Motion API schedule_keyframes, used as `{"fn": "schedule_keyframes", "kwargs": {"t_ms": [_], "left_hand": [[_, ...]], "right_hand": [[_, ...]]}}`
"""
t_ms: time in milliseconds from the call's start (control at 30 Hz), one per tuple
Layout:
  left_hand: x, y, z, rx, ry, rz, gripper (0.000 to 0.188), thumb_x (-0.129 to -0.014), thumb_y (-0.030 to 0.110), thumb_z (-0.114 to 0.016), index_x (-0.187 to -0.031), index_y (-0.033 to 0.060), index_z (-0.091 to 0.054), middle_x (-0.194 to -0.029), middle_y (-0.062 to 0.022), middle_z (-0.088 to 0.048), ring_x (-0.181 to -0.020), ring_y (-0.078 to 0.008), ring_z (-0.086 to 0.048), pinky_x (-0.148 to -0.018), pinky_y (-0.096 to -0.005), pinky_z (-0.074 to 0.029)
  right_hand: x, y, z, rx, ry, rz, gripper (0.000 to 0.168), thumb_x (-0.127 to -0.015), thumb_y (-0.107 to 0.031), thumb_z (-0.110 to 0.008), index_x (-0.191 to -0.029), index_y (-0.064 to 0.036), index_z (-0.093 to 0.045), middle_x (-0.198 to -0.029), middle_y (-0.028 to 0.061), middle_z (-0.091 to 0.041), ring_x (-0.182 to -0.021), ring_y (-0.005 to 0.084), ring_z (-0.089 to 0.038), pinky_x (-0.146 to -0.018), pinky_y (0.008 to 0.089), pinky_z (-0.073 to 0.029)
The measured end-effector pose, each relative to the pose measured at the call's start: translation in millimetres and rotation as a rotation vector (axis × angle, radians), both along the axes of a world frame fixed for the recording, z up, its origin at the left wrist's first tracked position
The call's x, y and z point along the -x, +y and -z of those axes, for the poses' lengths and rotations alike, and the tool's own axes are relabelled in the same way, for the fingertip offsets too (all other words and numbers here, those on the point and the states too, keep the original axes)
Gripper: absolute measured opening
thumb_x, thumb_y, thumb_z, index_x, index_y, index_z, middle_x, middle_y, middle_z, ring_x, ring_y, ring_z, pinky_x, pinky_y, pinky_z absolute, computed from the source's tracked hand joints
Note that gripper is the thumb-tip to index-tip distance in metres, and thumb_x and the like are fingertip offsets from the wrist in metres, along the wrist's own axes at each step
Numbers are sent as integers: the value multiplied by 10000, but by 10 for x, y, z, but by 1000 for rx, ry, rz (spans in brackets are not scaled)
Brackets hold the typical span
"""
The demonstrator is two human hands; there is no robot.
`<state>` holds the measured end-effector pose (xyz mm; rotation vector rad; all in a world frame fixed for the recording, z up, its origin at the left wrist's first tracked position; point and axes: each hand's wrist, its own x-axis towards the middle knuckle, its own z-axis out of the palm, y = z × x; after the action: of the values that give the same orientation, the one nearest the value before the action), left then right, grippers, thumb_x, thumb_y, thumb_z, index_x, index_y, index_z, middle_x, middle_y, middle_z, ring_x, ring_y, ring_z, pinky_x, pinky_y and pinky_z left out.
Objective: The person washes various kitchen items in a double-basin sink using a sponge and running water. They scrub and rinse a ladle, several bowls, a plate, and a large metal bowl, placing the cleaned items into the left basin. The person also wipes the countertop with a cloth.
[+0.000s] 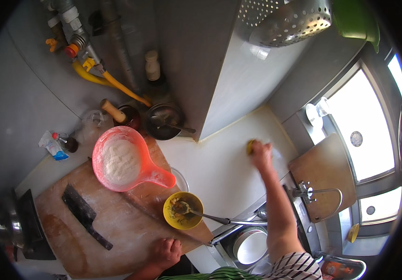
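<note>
My right hand (262, 154) reaches far out over the white countertop (208, 175), its fingers closed on a small yellow sponge or cloth (250, 147) pressed to the surface. On the near edge of the floured wooden board (127, 231) rests my left hand (170, 249), fingers curled in a loose fist with nothing visible in it. Beyond that hand stands a yellow bowl (183, 224) with food remains and a long-handled metal spoon (218, 219). A black cleaver (80, 206) lies on the board.
A red-pink basin (164, 178) of flour (120, 162) stands at the board's far side. Behind it are a dark pan (166, 133) and a wooden pestle (113, 111). White bowls (251, 248) sit in the sink beneath the faucet (304, 192). A metal colander (292, 28) hangs above.
</note>
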<state>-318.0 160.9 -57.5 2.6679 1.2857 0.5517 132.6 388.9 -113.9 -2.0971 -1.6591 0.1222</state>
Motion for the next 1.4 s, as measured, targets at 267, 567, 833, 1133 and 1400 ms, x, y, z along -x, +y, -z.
{"fn": "schedule_keyframes", "kwargs": {"t_ms": [267,567,833,1133,1400], "left_hand": [[6,6,-43,6,24,18,194,-764,177,-640,-924,104,-558,-904,-76,-523,-752,-237,-549,-623,-364,-462],[30,4,32,15,24,-15,196,-759,174,-644,-921,99,-563,-909,-80,-530,-757,-243,-553,-618,-374,-464],[33,2,17,29,-15,-8,220,-760,164,-652,-943,90,-554,-910,-82,-528,-759,-245,-551,-621,-373,-466],[15,-2,-3,18,-36,-18,221,-758,168,-648,-941,93,-550,-895,-75,-509,-742,-249,-536,-619,-384,-456],[9,1,-20,-14,-27,-28,213,-768,174,-652,-941,95,-555,-897,-75,-515,-751,-248,-542,-627,-384,-455]], "right_hand": [[242,10,-479,-37,-263,-96,136,-689,29,-556,-793,-37,-616,-929,130,-617,-863,352,-511,-816,393,-435],[487,-243,-577,-51,-249,-156,95,-681,-19,-571,-762,-46,-614,-917,129,-601,-839,355,-494,-792,415,-437],[441,-304,-468,-40,-240,-157,176,-679,22,-565,-838,-37,-612,-1003,118,-599,-911,362,-501,-789,421,-462],[465,-142,-607,94,-156,-44,315,-713,51,-524,-988,-48,-640,-1162,99,-584,-1029,355,-493,-852,409,-472],[489,-109,-586,83,-275,4,329,-761,49,-563,-1069,-38,-636,-1125,107,-602,-996,311,-549,-837,379,-505]]}}
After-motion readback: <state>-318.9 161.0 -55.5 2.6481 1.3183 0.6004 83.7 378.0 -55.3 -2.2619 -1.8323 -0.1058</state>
